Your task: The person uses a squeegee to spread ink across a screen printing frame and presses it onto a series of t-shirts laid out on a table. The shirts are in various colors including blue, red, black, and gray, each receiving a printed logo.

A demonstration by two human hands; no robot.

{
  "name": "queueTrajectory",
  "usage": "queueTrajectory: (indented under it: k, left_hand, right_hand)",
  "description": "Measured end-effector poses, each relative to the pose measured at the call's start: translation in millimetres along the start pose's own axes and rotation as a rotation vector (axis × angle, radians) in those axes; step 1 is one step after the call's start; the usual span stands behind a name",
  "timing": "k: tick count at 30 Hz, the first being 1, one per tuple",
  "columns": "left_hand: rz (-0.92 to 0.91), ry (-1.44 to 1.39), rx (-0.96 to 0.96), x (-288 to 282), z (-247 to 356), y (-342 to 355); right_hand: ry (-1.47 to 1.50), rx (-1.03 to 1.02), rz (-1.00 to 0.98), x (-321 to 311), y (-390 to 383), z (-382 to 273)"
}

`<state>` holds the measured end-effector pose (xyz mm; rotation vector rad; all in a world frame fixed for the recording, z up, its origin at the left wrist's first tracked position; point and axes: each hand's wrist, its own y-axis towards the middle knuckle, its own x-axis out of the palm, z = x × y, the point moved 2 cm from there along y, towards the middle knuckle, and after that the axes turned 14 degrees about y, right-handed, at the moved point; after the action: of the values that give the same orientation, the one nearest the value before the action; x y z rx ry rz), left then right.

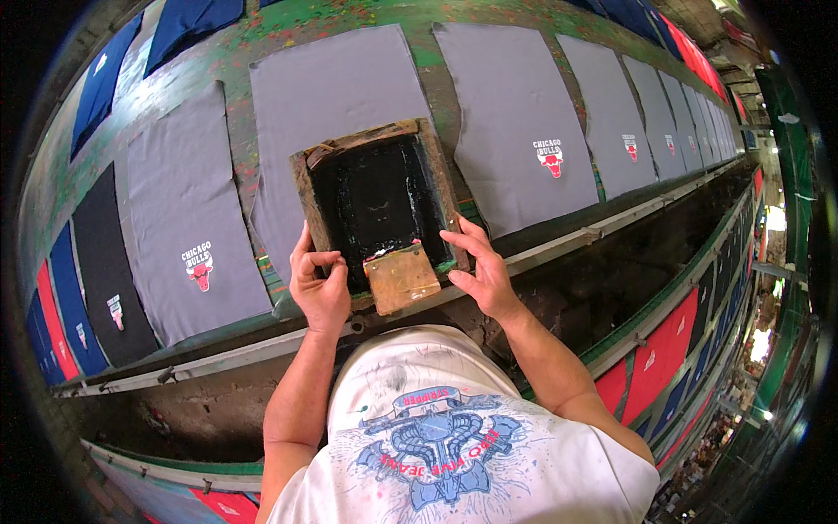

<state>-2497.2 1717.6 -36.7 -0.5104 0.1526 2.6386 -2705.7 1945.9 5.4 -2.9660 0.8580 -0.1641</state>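
Observation:
A small wooden screen-printing frame (443, 188) with a dark mesh lies over the lower part of a grey fabric panel (340, 83). My left hand (319, 286) grips its near left side, thumb and forefinger curled close together. On the opposite side my right hand (483, 275) holds the near right edge between thumb and fingers. Inside the frame, at its near end, leans a squeegee (402, 279) with a worn wooden grip and ink along its far edge. Neither hand touches the squeegee. Whatever lies on the fabric beneath the frame is hidden.
Grey panels with a small red-and-white print, like this one (515, 105), line the paint-stained green table (340, 19) on both sides. Black, blue and red panels lie farther left. A metal rail (559, 247) edges the table. Behind me another table carries red panels (661, 345).

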Motion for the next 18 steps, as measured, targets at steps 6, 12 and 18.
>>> queueTrajectory:
  k: [6, 12, 18]
  left_hand:
    - [-0.012, -0.072, -0.069, 1.4, -1.1, 1.1]
    - [-0.012, -0.07, -0.071, 1.7, -4.2, 1.9]
    - [-0.02, -0.137, -0.088, 1.2, -4.1, 2.5]
  right_hand:
    - [-0.011, 0.017, 0.007, 0.1, -1.1, -0.1]
    - [-0.038, 0.015, 0.001, -1.0, 0.9, -0.3]
    - [-0.103, 0.024, 0.081, 2.9, 2.3, -12.4]
